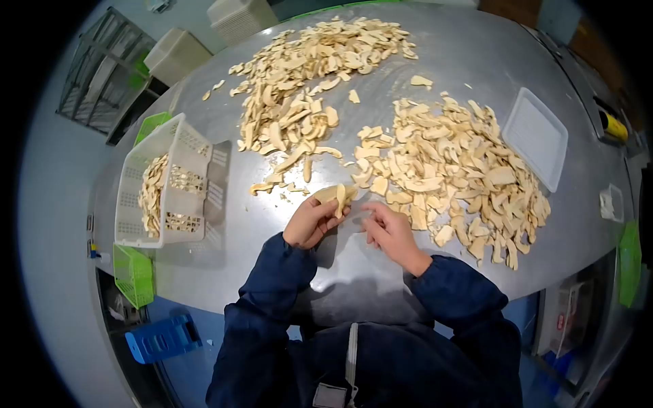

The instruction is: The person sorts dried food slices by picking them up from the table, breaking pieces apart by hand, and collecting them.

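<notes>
My left hand point(316, 221) is closed on a few pale slices point(341, 197), held up over the metal table between two heaps. Just to its right, my right hand point(391, 234) has its index finger stretched toward those slices, the other fingers curled; nothing shows in it. A large heap of cut slices point(449, 156) spreads beyond and to the right of my right hand. Another heap point(320, 61) lies at the far side of the table and trails down toward my left hand.
On the left a white perforated basket point(183, 136) holds more slices. Green baskets point(134, 275) stand beside it. A white tray point(535, 136) lies at the right heap's edge. A blue stool point(163, 338) is below on the left.
</notes>
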### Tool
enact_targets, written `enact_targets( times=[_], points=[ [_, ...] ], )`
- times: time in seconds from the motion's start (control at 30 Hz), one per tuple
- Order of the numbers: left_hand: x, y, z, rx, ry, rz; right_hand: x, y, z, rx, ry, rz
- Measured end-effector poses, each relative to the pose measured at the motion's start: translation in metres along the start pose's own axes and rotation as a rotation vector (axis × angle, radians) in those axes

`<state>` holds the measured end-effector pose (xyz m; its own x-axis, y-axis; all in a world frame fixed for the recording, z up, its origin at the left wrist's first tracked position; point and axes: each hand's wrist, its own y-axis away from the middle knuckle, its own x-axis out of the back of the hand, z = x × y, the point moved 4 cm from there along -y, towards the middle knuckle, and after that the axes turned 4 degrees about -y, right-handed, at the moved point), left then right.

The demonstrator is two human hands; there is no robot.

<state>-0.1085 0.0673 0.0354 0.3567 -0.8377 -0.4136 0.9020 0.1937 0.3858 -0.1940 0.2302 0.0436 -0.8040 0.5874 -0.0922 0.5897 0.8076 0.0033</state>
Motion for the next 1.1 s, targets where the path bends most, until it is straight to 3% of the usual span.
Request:
enact_targets(
  times=[0.07, 0.17, 0.37, 0.57, 0.7, 0.93, 1.1],
  points=[
    [-0.015, 0.000, -0.010, -0.032, -0.050, 0.059, 0.004, -0.001, 0.004, -0.024, -0.107, 0.062],
    [-0.038, 0.003, -0.006, -0.278, -0.514, 0.098, 0.009, -0.004, 0.013, -0.007, -0.027, 0.113],
    [-0.036, 0.002, -0.002, -0.278, -0.270, 0.103, 0.023, -0.004, 0.009, -0.079, -0.352, 0.232],
    [-0.027, -0.004, -0.003, -0.346, -0.084, 0.123, 0.021, -0.008, 0.012, -0.045, -0.487, 0.217],
    [-0.016, -0.007, -0.004, -0.348, -0.219, 0.155, 0.016, -0.008, 0.011, -0.043, -0.544, 0.209],
    [-0.010, -0.003, -0.002, -0.297, -0.283, 0.318, 0.020, -0.005, 0.005, -0.022, -0.297, 0.292],
    [-0.018, 0.002, 0.001, -0.267, -0.423, 0.338, 0.009, -0.004, 0.002, 0.066, 0.079, 0.140]
  ],
)
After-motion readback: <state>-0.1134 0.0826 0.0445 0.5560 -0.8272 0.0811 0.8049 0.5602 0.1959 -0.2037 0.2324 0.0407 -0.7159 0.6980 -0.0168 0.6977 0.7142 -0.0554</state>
